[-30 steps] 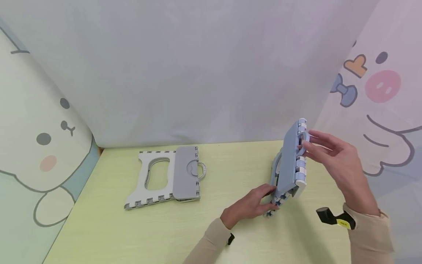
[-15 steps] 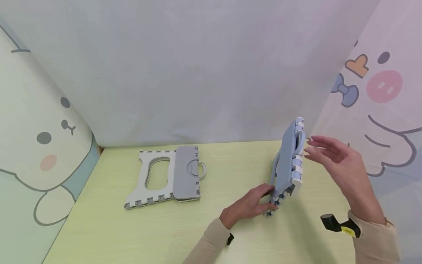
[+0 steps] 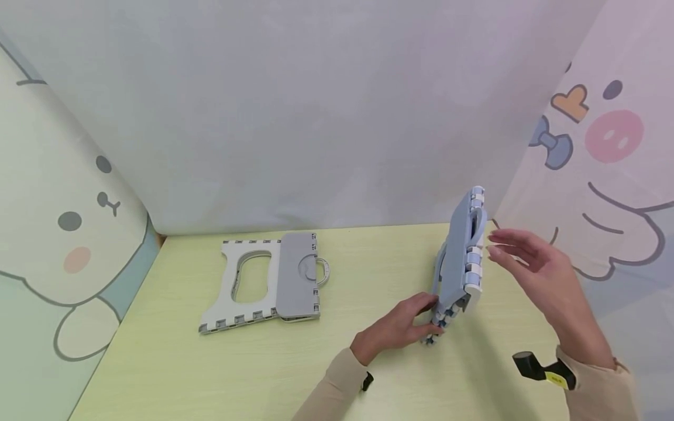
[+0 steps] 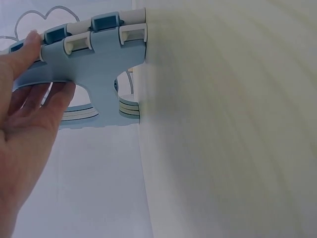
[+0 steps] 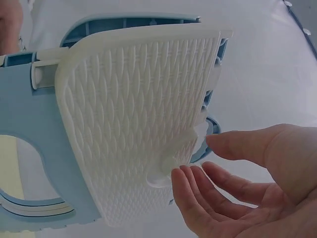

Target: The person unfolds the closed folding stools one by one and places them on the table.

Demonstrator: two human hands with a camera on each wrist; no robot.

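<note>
A blue and white folding step stool (image 3: 457,251) stands on edge at the right of the table, its top panels folded nearly together. My left hand (image 3: 397,327) grips its near leg edge; in the left wrist view the thumb lies over the hinged edge and the fingers (image 4: 57,101) pass through the leg opening. Beside the stool's handle (image 3: 478,227), my right hand (image 3: 542,275) hovers with loosely bent fingers, holding nothing. The right wrist view shows the stool's white woven-pattern panel (image 5: 133,114) and the blue loop handle (image 5: 213,130) right by my thumb tip.
A grey and white folding stool (image 3: 297,275) lies flat at the left of the yellow-green table (image 3: 174,362). A pale curtain (image 3: 326,117) hangs behind the table, with cartoon-printed cloth (image 3: 595,193) at both sides.
My right hand has let go of the blue stool's handle and drawn back a little to the right. The stool has tipped slightly left; my left hand keeps its grip.
</note>
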